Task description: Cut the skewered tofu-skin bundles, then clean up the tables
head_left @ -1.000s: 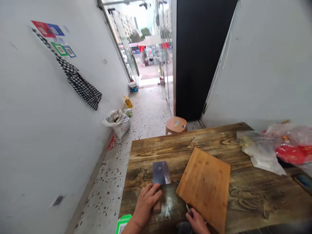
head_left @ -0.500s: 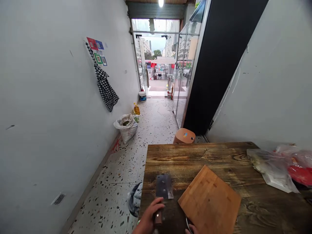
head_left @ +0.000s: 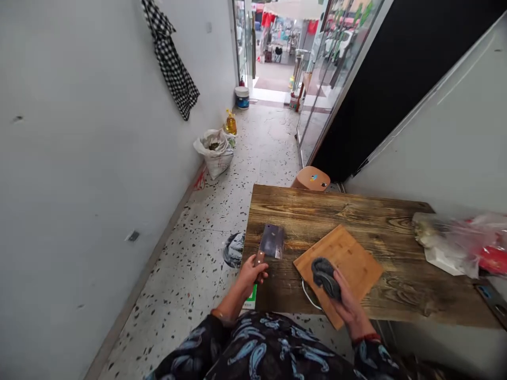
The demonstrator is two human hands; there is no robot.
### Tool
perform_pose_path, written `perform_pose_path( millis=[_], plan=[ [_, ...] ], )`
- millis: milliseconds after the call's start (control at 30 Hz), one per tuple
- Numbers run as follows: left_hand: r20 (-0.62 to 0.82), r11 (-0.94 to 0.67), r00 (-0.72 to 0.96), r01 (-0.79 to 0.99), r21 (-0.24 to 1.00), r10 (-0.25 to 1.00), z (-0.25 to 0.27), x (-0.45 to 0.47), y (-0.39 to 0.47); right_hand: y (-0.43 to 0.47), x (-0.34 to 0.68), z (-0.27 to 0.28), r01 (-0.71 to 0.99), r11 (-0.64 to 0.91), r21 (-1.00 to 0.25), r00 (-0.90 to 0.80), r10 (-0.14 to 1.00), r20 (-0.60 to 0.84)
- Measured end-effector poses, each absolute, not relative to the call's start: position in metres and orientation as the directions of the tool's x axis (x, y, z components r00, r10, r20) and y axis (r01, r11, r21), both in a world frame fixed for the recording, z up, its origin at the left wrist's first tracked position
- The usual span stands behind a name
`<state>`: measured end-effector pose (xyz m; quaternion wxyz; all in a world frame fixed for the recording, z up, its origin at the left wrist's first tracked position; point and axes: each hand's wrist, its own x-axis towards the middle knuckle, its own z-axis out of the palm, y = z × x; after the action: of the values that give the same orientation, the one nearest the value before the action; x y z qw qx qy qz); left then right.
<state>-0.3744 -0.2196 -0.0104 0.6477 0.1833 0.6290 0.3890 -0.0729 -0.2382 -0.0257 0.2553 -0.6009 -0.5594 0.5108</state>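
Note:
My left hand [head_left: 254, 269] is closed round the wooden handle of a cleaver [head_left: 272, 240], whose broad dark blade points away from me over the left part of the table. My right hand [head_left: 348, 303] grips a folded dark grey cloth [head_left: 325, 277] above a wooden cutting board [head_left: 356, 263]. The board lies turned at an angle, with one corner past the table's near edge. A white loop [head_left: 309, 296], perhaps a cord or handle, shows beside the board's left side. Part of a green and white card [head_left: 251, 298] shows below my left hand.
The dark wooden table [head_left: 301, 208] fills the right foreground. Plastic bags [head_left: 455, 237] lie at its right end. A brown bin [head_left: 311, 178] stands behind it. On the floor are a bagged bin [head_left: 234, 248], a white sack [head_left: 217, 155] and an oil bottle [head_left: 231, 124].
My view has tilted downward. The grey cloth now shows in my right hand, raised over the board. My left fingers have closed round the cleaver's handle.

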Motion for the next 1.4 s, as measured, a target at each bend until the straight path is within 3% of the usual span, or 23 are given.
perform_pose_path(
  millis=[67,133,200,300,400,500,567,667,733,800,867,967,1067,1167,1233,1300,1400],
  plan=[
    [-0.708,0.685,0.03,-0.286,0.67,0.706,-0.01,-0.377,-0.22,-0.213,-0.079,-0.015,0.25,-0.291,-0.923,-0.08,0.944,-0.32],
    [-0.71,0.688,0.04,-0.292,0.665,0.703,-0.004,-0.382,-0.228,-0.19,-0.092,-0.003,0.102,-0.288,-0.952,-0.037,0.955,-0.293],
    [-0.681,0.653,0.028,-0.316,0.688,0.732,0.009,-0.391,-0.243,-0.174,-0.114,0.009,0.125,-0.186,-0.975,-0.061,0.979,-0.195],
    [-0.61,0.556,-0.027,-0.382,0.739,0.792,0.041,-0.407,-0.276,-0.169,-0.166,0.027,0.269,0.138,-0.953,-0.252,0.965,0.068],
    [-0.605,0.512,-0.111,-0.425,0.746,0.789,0.078,-0.42,-0.312,-0.189,-0.227,0.043,0.177,0.48,-0.859,-0.567,0.764,0.31],
    [-0.618,0.49,-0.161,-0.471,0.733,0.77,0.106,-0.424,-0.346,-0.211,-0.279,0.05,-0.013,0.64,-0.768,-0.716,0.53,0.454],
    [-0.611,0.463,-0.199,-0.489,0.74,0.767,0.117,-0.425,-0.368,-0.212,-0.305,0.046,-0.062,0.663,-0.746,-0.702,0.502,0.505],
    [-0.626,0.485,-0.25,-0.447,0.752,0.739,0.126,-0.433,-0.402,-0.193,-0.334,0.024,-0.021,0.626,-0.78,-0.639,0.591,0.492],
    [-0.629,0.552,-0.308,-0.306,0.776,0.713,0.129,-0.445,-0.425,-0.177,-0.346,0.002,0.08,0.525,-0.847,-0.581,0.715,0.388],
    [-0.549,0.604,-0.415,0.001,0.797,0.725,0.131,-0.463,-0.447,-0.165,-0.351,-0.018,0.187,0.368,-0.911,-0.511,0.828,0.23],
    [-0.384,0.598,-0.493,0.409,0.69,0.781,0.13,-0.481,-0.465,-0.159,-0.349,-0.027,0.246,0.241,-0.939,-0.458,0.883,0.107],
    [-0.225,0.522,-0.472,0.794,0.313,0.853,0.127,-0.5,-0.478,-0.165,-0.344,-0.011,0.235,0.256,-0.938,-0.471,0.874,0.12],
    [-0.197,0.415,-0.395,0.907,0.068,0.897,0.127,-0.509,-0.473,-0.196,-0.351,0.033,0.123,0.465,-0.877,-0.624,0.723,0.296],
    [-0.166,0.303,-0.305,0.952,-0.04,0.938,0.134,-0.512,-0.458,-0.244,-0.371,0.071,-0.085,0.657,-0.749,-0.791,0.413,0.452],
    [-0.143,0.235,-0.244,0.969,-0.074,0.959,0.141,-0.515,-0.448,-0.269,-0.385,0.08,-0.164,0.706,-0.689,-0.842,0.264,0.471],
    [-0.133,0.168,-0.182,0.98,-0.104,0.974,0.149,-0.518,-0.441,-0.274,-0.394,0.077,-0.165,0.725,-0.669,-0.853,0.236,0.466],
    [-0.167,0.08,-0.103,0.987,-0.141,0.981,0.158,-0.524,-0.436,-0.243,-0.387,0.058,-0.034,0.711,-0.703,-0.824,0.378,0.422]
  ],
)
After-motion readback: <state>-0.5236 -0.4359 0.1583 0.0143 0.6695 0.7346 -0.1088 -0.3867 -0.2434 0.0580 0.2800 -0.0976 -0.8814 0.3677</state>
